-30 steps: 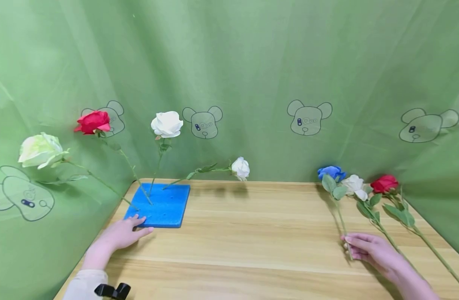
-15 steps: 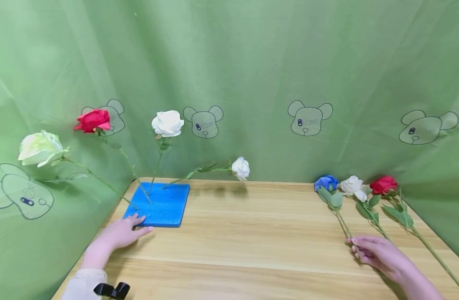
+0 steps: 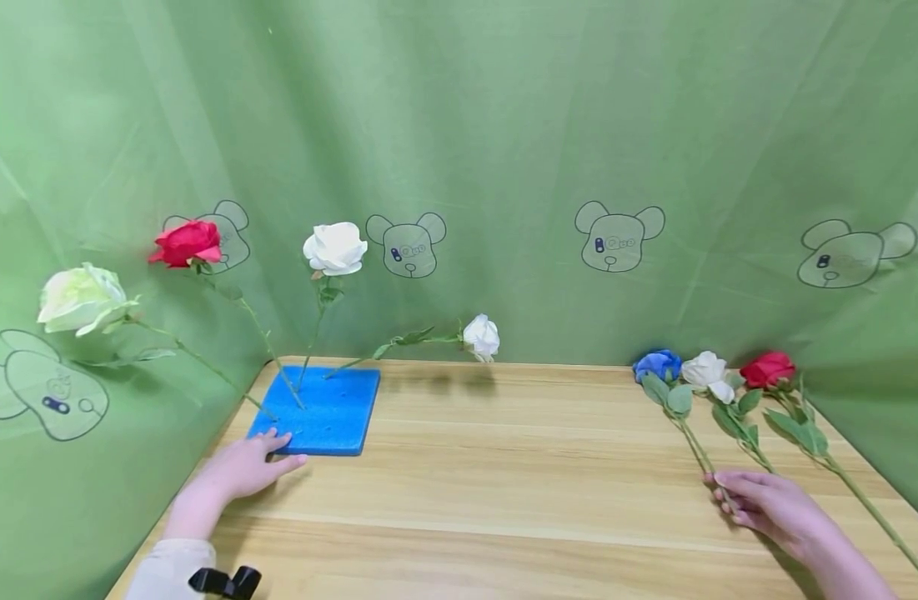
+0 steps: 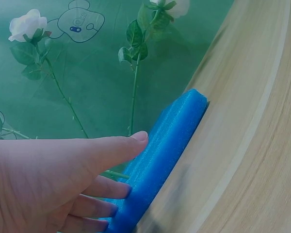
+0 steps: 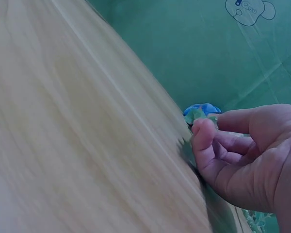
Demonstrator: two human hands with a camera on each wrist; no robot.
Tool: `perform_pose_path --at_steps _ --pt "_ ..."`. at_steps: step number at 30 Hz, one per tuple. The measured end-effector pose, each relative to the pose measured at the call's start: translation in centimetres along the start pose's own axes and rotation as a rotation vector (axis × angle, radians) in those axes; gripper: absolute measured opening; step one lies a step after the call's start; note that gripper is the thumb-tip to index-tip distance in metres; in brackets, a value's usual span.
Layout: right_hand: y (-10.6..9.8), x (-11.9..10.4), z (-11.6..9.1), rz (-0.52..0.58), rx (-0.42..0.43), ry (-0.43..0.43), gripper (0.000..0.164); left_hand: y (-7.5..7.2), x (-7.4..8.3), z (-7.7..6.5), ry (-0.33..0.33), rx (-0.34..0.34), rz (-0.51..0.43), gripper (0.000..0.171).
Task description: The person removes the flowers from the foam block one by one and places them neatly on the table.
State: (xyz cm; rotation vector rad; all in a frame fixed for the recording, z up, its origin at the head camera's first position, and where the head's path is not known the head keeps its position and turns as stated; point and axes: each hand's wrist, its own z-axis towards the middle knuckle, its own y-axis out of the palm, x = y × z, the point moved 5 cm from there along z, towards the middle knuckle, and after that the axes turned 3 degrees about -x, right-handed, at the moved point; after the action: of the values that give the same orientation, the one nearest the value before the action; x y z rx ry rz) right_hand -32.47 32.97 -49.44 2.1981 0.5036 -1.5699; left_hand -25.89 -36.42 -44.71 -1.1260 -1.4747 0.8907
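Observation:
At the right of the table my right hand (image 3: 775,510) pinches the lower stem of a blue rose (image 3: 657,365) between thumb and fingers. Its bloom points toward the back edge, and in the right wrist view the fingers hide most of the stem. My left hand (image 3: 243,467) lies with spread fingers on the near left corner of a blue foam board (image 3: 334,417); the left wrist view shows the thumb along the board's edge. Stuck in this board are a pale green rose (image 3: 83,300), a red rose (image 3: 188,243), a white rose (image 3: 335,248) and a smaller white rose (image 3: 481,337) leaning far right.
Beside the blue rose lie another white rose (image 3: 708,373) and another red rose (image 3: 768,369), their stems running toward the near right. A green curtain (image 3: 504,150) with bear drawings encloses the back and sides of the wooden table (image 3: 504,500).
My right hand has shifted slightly right and nearer with the blue rose, whose bloom now sits a little lower. My left hand and the board have stayed put.

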Motion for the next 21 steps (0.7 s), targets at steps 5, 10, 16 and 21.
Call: perform_pose_path --at_steps 5,10,16,21 --pt "-0.5 0.2 -0.3 -0.062 0.069 0.029 0.026 0.0 0.0 0.0 0.002 0.004 -0.001 0.078" --pt "-0.8 -0.1 -0.4 -0.149 0.074 -0.005 0.026 0.1 -0.1 0.0 -0.003 0.006 -0.001 0.079" --pt "-0.5 -0.8 -0.4 -0.213 0.064 -0.077 0.030 0.1 -0.4 0.1 -0.004 0.006 0.009 0.079" --pt "-0.4 -1.5 -0.9 -0.202 0.093 -0.123 0.032 0.3 -0.2 0.2 -0.005 0.003 0.000 0.078"
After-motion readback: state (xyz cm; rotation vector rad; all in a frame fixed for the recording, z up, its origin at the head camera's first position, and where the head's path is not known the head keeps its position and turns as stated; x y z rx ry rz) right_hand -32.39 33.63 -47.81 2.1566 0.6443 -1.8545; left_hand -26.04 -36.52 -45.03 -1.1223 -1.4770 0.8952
